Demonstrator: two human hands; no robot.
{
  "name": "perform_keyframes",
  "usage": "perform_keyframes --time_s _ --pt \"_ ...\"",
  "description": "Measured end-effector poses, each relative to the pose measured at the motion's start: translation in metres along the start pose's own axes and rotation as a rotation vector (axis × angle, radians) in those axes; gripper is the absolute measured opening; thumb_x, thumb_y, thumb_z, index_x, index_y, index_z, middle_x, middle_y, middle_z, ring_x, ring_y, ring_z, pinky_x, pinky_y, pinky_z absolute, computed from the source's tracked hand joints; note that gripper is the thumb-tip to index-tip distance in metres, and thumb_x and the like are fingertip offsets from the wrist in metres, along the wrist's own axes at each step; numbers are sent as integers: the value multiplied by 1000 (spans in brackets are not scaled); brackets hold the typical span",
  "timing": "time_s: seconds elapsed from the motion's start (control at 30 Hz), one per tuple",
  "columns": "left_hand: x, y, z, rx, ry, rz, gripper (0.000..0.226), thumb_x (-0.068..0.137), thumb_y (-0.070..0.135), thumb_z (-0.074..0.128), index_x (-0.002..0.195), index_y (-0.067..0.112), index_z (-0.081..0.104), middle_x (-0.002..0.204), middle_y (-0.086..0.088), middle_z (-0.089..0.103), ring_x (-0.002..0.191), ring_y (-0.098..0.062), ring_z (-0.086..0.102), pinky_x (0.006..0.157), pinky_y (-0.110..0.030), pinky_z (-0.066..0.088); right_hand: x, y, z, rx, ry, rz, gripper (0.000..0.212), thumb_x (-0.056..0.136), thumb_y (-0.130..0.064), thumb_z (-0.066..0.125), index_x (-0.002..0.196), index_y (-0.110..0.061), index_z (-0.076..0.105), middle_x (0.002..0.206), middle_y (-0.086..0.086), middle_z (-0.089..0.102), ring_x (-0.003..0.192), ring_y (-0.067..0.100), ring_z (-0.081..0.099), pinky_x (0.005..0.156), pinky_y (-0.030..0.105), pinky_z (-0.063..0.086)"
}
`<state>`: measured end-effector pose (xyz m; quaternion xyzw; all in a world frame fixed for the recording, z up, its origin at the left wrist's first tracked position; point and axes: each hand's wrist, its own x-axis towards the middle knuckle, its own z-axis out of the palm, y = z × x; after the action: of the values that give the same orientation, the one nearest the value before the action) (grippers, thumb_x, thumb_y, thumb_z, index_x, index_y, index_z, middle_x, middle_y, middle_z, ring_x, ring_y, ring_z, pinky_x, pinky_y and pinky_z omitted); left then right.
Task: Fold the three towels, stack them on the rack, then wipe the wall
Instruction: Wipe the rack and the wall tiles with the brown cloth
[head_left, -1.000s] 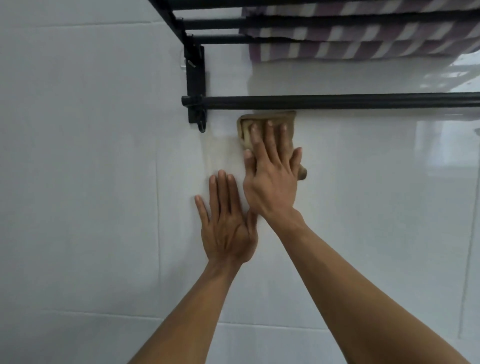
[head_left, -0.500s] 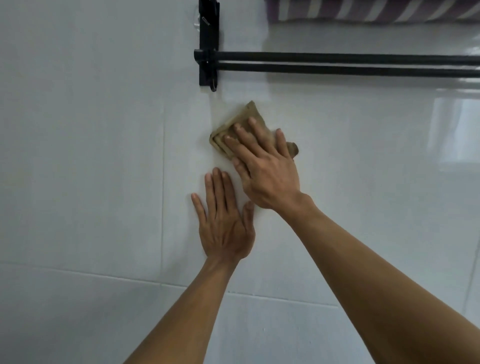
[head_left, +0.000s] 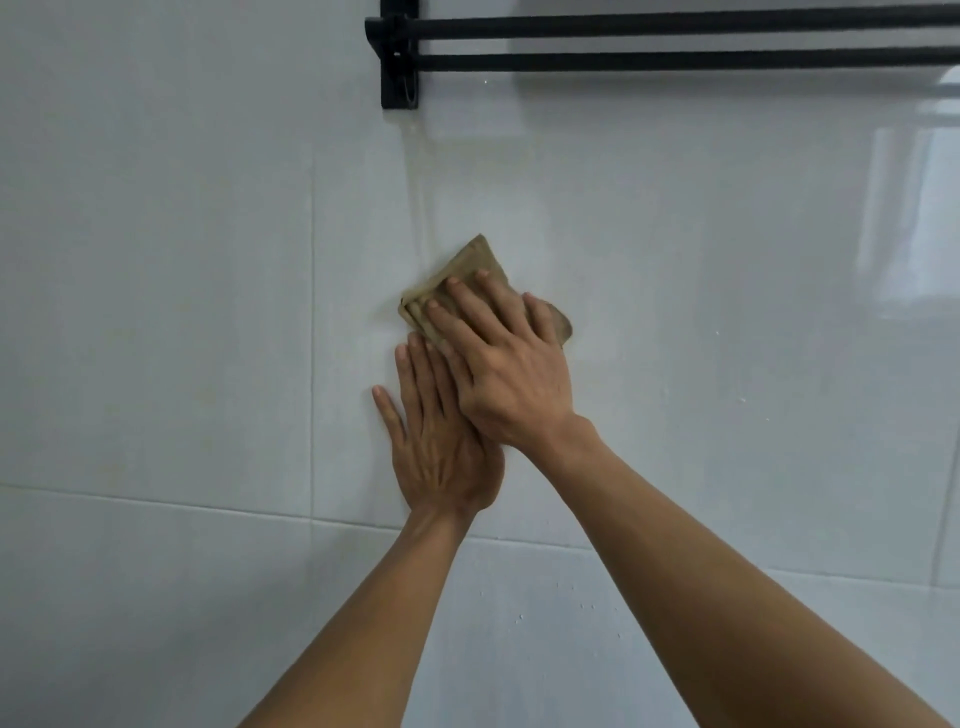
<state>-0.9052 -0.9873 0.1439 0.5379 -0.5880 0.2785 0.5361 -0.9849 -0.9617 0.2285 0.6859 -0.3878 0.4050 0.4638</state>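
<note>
Setting: a wall (head_left: 156, 312) of glossy white tiles with pale grout lines fills the whole view, seen close and straight on
Forearms: two bare forearms rise from the bottom edge, the right one crossing in from the lower right, the left one from lower centre
Left hand (head_left: 441, 447): laid flat on the tile, palm to the wall, fingers straight and together, pointing up; it holds nothing; its thumb side lies under the heel of the other hand
Right hand (head_left: 511, 379): spread flat over a cloth, fingers straight and angled up to the left, pressing it to the wall without curling round it; it overlaps the left hand's fingers
Cloth (head_left: 475, 260): tan, folded into a small pad, tilted so one corner points upward; it sits just above the left hand, its edges showing past the right fingertips and beside the little finger
Tile above the cloth: a faint streaked, damp-looking patch runs up toward the rack
Rack (head_left: 675, 62): black, fixed by a bracket at top centre, two horizontal bars running off to the right edge, well above the cloth
Right side: soft window-like reflections on the tile
</note>
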Motion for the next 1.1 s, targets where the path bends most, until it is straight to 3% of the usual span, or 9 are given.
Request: perform_keyframes --time_s 0.1,0.27,0.47,0.67,0.83,1.1 --pt "-4 0 1 -8 -8 -3 88 99 48 44 159 4 -4 168 -14 -7 155 -26 -10 123 -58 -1 -11 0 8 -46 83 31 41 99 -35 54 140 -30 60 147 -4 55 131 25 42 98 42 36" --pt "-4 0 4 3 9 8 87 100 48 42 158 2 -4 168 -15 -7 155 -28 -9 123 -58 -1 -10 1 13 -43 114 102 44 96 -33 63 139 -27 61 140 1 56 117 25 39 86 39 41" --pt "-2 9 7 -1 35 53 77 103 39 38 159 5 -2 168 -12 -5 155 -25 -7 123 -57 -1 -23 19 10 -95 247 289 39 103 -38 51 138 -26 62 136 5 61 106 28 48 77 39 39" --pt "-3 59 10 -27 42 51 71 103 42 23 159 4 2 168 -13 -1 156 -25 -4 123 -58 -1 -47 60 -10 -101 304 393 41 101 -38 54 138 -24 62 136 6 62 102 27 45 76 41 39" --pt "-10 100 14 -68 53 110 71 103 42 27 159 3 6 168 -14 3 156 -26 -1 122 -60 2 -72 111 -34 -144 343 489 42 99 -39 59 138 -23 63 136 8 60 105 28 42 79 41 36" --pt "-24 170 13 -80 20 164 70 102 41 27 159 5 10 168 -13 4 156 -26 0 122 -60 4 -113 195 -81 -110 307 716 46 104 -41 48 148 -28 51 148 7 49 115 27 35 89 43 32"
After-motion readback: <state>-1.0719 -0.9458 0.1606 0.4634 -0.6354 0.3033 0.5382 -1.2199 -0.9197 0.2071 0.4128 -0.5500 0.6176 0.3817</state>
